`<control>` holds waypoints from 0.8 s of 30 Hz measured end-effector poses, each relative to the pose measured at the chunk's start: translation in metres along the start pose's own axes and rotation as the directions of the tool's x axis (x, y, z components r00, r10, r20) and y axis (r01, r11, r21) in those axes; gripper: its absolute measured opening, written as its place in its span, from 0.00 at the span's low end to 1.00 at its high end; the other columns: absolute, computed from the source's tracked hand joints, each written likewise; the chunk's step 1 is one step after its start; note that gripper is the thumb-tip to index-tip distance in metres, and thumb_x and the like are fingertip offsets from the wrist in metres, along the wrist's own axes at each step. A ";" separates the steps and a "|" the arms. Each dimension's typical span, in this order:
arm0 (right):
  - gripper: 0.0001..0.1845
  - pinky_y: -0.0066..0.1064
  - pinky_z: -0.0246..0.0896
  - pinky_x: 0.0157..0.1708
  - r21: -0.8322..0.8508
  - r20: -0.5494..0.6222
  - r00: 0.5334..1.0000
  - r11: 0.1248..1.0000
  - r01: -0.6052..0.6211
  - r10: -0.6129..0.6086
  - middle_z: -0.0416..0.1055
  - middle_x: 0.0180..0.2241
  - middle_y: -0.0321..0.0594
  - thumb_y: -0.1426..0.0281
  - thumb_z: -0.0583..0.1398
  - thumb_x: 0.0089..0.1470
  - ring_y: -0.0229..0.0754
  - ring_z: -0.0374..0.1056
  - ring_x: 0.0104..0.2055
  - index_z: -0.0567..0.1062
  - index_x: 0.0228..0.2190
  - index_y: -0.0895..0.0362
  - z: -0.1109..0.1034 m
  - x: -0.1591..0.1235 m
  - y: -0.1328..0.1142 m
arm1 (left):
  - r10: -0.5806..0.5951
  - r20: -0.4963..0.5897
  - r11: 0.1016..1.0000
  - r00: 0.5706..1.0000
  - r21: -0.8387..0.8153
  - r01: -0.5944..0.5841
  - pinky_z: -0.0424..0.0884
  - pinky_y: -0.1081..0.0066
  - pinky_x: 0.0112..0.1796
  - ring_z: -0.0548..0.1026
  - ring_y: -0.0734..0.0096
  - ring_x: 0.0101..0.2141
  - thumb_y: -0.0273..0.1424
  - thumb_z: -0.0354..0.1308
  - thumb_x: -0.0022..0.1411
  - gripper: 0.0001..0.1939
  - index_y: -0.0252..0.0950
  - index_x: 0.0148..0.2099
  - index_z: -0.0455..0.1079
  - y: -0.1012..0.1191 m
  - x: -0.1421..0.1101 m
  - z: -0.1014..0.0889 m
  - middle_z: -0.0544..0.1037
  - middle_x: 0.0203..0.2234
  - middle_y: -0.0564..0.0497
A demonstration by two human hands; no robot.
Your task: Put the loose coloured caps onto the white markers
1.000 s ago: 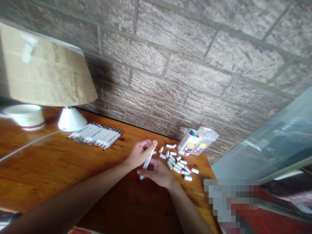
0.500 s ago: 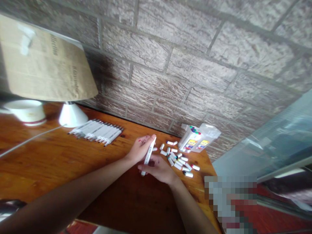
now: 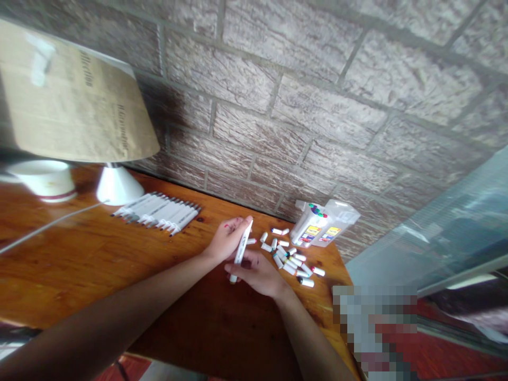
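A white marker [image 3: 243, 247] is held between my two hands, tilted with its upper end leaning right. My left hand [image 3: 228, 239] grips the upper end, thumb along the barrel. Lower down, my right hand [image 3: 257, 272] has its thumb and fingers closed round the other end. Just right of my hands lies a loose pile of white marker caps [image 3: 291, 259] with coloured ends. To the left, a row of uncapped white markers [image 3: 162, 211] lies side by side on the wooden table [image 3: 170, 296].
A clear plastic case [image 3: 313, 225] with several markers stands at the back right near the table edge. At the left are a lamp [image 3: 119, 185] with a paper-like shade, its cord [image 3: 55, 221] and a white cup [image 3: 50, 182]. A brick wall [image 3: 257, 132] rises behind.
Both hands keep nearly the same hold on the marker. The view has shifted very slightly; the caps and the row of markers look unmoved.
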State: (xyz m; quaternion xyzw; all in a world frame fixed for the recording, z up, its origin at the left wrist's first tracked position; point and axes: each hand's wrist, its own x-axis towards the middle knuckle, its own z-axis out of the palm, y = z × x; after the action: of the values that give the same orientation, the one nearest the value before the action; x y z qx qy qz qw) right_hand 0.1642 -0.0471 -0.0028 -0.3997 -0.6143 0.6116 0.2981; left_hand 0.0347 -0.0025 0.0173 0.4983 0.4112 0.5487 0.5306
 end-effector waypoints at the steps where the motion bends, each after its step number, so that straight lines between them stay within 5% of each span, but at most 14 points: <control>1: 0.23 0.30 0.65 0.37 -0.001 -0.004 1.000 1.000 -0.005 0.005 0.75 0.31 0.37 0.55 0.69 0.49 0.36 0.69 0.32 0.79 0.40 0.59 0.000 0.000 0.000 | 0.004 0.005 1.000 1.000 0.005 -0.004 0.65 0.76 0.22 0.61 0.79 0.19 0.61 0.61 0.51 0.33 0.33 0.23 0.66 0.000 0.000 0.000 0.64 0.16 0.56; 24: 0.24 0.29 0.64 0.35 -0.022 -0.013 0.999 0.999 -0.037 0.037 0.75 0.30 0.35 0.55 0.70 0.46 0.35 0.68 0.29 0.79 0.39 0.59 0.001 -0.001 -0.003 | 0.018 0.010 0.999 1.000 0.028 -0.019 0.60 0.77 0.22 0.61 0.80 0.20 0.60 0.61 0.54 0.32 0.33 0.23 0.65 -0.006 0.002 -0.003 0.63 0.16 0.56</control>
State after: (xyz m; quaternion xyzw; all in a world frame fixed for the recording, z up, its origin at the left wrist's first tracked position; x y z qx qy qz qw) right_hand 0.1630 -0.0481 0.0002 -0.4180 -0.6118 0.6075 0.2862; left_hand 0.0331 0.0001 0.0115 0.5122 0.4117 0.5452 0.5205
